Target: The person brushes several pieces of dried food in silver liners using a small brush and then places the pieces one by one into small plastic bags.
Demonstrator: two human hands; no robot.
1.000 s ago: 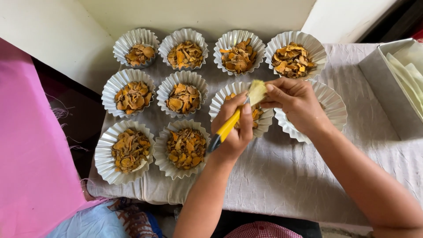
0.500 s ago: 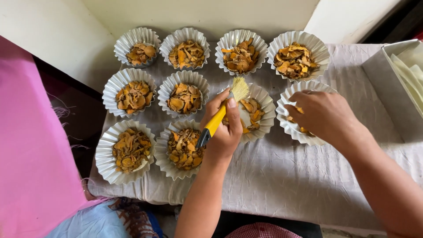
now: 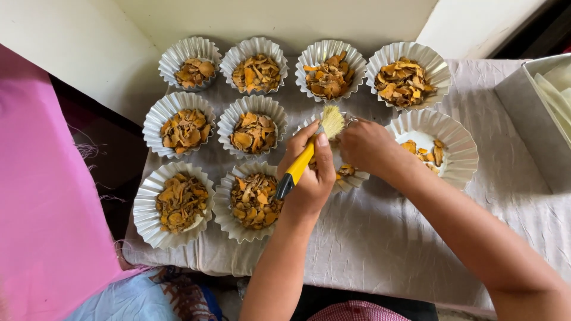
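Observation:
My left hand (image 3: 309,175) grips a small brush (image 3: 303,157) with a yellow handle and pale bristles, held over a fluted foil cup (image 3: 351,181) in the middle row. My right hand (image 3: 366,145) rests fingers-down in that same cup, beside the bristles, over orange dried slices; whether it holds any is hidden. To its right, a nearly empty foil cup (image 3: 461,148) holds a few orange slices (image 3: 425,150).
Several more foil cups filled with orange dried slices stand in rows on a grey cloth (image 3: 416,249) over the table. A pale box (image 3: 535,113) sits at the right edge. Pink fabric (image 3: 47,226) hangs at the left, a white wall (image 3: 77,47) behind.
My right hand went out to the nearly empty cup on the right and came back to the middle cup beside the brush. My left hand stayed over that cup.

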